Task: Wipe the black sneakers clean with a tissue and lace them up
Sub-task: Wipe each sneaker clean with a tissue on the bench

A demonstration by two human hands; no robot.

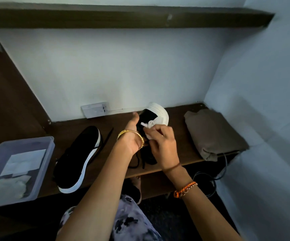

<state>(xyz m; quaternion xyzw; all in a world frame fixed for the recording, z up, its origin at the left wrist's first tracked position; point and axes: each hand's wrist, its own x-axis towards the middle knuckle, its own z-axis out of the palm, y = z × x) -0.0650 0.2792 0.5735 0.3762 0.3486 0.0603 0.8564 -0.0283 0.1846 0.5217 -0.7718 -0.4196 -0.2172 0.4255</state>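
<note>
My left hand [132, 136] grips a black sneaker with a white sole [158, 113], held up with its toe pointing away from me. My right hand [161, 143] presses a crumpled white tissue [148, 125] against the sneaker's black upper. The held shoe's black laces [139, 162] dangle below my hands onto the shelf. The second black sneaker [78, 159] lies on its side on the brown wooden shelf [179, 136], left of my hands, white sole facing right. A loose black lace [108, 136] lies beside it.
A clear plastic bin [41, 153] with tissues and crumpled paper sits at the shelf's left front. A folded brown cloth [213, 134] lies at the right end. A white socket plate [95, 109] is on the back wall. Black cables [210, 181] hang below. An upper shelf [123, 16] runs overhead.
</note>
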